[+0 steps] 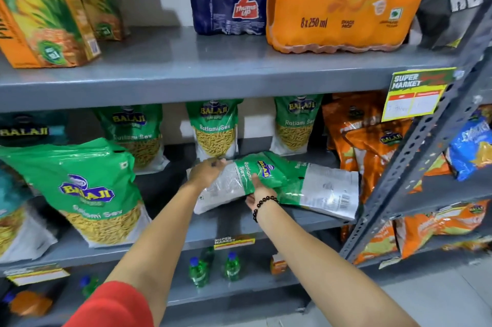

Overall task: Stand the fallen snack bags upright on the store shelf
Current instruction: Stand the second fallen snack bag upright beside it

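A green and white Balaji snack bag [239, 180] lies on its side on the grey middle shelf [207, 222]. My left hand [206, 170] grips its far left edge. My right hand [259, 192], with a bead bracelet at the wrist, holds its near edge from below, thumb on the green part. A second fallen bag [322, 188] lies flat just to the right, back side up with a barcode showing, partly under the first. Three bags of the same kind [214, 129] stand upright at the back of the shelf, and one large one [98, 190] stands at the front left.
Orange snack bags [372, 145] stand at the shelf's right end beside a slanted perforated steel post [415, 145]. The shelf above carries juice cartons [45, 9] and soda multipacks [340, 1]. Green bottles [198, 270] stand on the lower shelf. A yellow price tag [415, 94] hangs from the upper shelf edge.
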`<action>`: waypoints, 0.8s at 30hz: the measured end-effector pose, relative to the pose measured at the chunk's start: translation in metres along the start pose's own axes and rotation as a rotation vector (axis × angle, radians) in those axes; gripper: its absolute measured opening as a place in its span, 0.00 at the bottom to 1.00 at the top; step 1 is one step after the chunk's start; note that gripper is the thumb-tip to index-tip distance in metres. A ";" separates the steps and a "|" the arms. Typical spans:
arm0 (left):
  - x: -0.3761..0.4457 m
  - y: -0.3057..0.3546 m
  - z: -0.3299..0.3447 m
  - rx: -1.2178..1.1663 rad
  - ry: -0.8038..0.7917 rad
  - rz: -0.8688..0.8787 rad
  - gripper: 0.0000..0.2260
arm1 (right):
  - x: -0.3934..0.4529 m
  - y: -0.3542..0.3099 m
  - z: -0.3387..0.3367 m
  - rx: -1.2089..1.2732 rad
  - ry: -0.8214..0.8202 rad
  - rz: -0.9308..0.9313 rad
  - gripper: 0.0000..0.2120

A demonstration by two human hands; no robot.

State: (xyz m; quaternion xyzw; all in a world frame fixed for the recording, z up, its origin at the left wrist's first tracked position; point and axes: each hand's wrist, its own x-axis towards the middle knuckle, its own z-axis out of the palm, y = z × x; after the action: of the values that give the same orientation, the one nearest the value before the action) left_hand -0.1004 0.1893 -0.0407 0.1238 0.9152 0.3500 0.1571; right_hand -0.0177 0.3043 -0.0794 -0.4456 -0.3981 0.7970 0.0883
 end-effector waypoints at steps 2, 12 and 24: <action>-0.001 0.000 0.001 -0.070 0.057 -0.043 0.23 | 0.001 -0.006 0.002 0.005 0.036 -0.034 0.24; -0.010 -0.002 -0.013 -0.493 0.339 -0.294 0.27 | -0.034 -0.030 0.018 -0.007 -0.154 -0.391 0.07; -0.028 -0.047 -0.022 -1.006 0.308 -0.370 0.38 | -0.009 -0.020 0.014 -0.835 0.023 -0.492 0.22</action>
State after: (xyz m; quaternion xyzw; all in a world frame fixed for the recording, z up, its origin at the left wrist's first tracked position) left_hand -0.0888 0.1322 -0.0516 -0.1817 0.6542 0.7243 0.1198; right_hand -0.0270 0.3054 -0.0555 -0.3445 -0.7764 0.5196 0.0922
